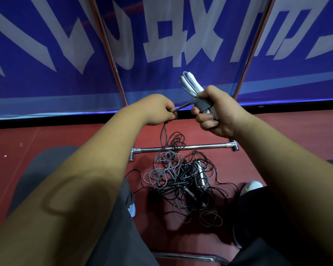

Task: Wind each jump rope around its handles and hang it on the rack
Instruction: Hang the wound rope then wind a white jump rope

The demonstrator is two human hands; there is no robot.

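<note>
My right hand (217, 114) grips a pair of white jump rope handles (192, 83) held together, with several turns of grey rope (201, 104) wound around them. My left hand (158, 110) pinches the same grey rope a short way to the left and holds it taut; the loose rest hangs down from it to the floor. Below my hands a tangled pile of grey and black jump ropes (183, 179) lies on the red floor, with white and black handles partly buried in it. The chrome rack (181, 147) stands behind the pile, its uprights rising on both sides.
A blue banner with large white characters (161, 45) closes off the space behind the rack. My knees in dark trousers (113, 217) frame the pile, and a white shoe (252, 186) rests at its right. A chrome chair rail (190, 255) runs below.
</note>
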